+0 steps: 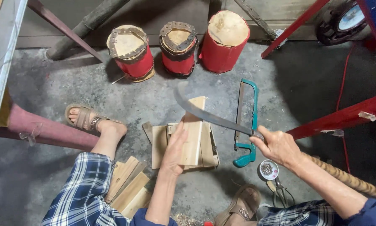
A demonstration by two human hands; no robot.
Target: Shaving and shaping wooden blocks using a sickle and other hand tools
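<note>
A: On the concrete floor between the person's feet, a stack of flat wooden boards [160, 146] lies; one wooden slat [193, 134] stands tilted on top of it, its upper end leaning away from the person.

B: Hands?

A: Left hand [174, 151] is pressed flat against the left edge of the slat, fingers extended upward along it, thumb side toward the wood; it steadies the piece without wrapping round it. Right hand [278, 146] is closed tight on the handle of a long curved knife [209, 115]; the blade crosses over the upper part of the slat, tip to the left, blurred at the tip.

B: Judgement on doing this stroke well?

A: Blade edge should meet the slat near its top end and run with the grain; the left fingers sit close under the blade path, so they ought to stay low and on the side face, not over the top edge; the stack underneath should bear the slat squarely so it does not skid.

B: Arm pose?

A: Right forearm comes in from the lower right, wrist roughly level; left forearm rises straight from the lap, wrist slightly bent back.

B: Surroundings?

A: Green hacksaw [247, 121] just right of the stack; three red drums [177, 46] well beyond it; more slats [127, 186] by the left knee.
</note>
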